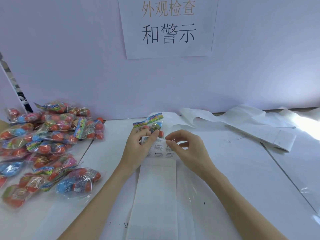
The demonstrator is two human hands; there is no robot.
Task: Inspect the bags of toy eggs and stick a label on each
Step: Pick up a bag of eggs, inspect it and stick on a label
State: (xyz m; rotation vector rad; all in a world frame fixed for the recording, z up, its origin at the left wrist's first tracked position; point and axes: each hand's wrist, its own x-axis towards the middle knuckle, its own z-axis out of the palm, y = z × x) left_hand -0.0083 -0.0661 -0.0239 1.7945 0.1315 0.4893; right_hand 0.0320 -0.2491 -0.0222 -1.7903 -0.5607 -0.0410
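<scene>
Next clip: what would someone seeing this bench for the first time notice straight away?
Probably the heap of clear bags of red and blue toy eggs piled at the table's left. Then the two hands at centre: the left hand holds a white sheet of warning labels over one bag, while the right hand pinches a label's edge. A white paper sign with Chinese characters hangs above.

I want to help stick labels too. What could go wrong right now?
The right hand is pinching a label off the sheet; thin stickers might tear or curl and stick to the fingers. The left hand holds both the sheet and a bag, so the bag may slip. The pile reaches the table's left edge, so bags might fall off.
</scene>
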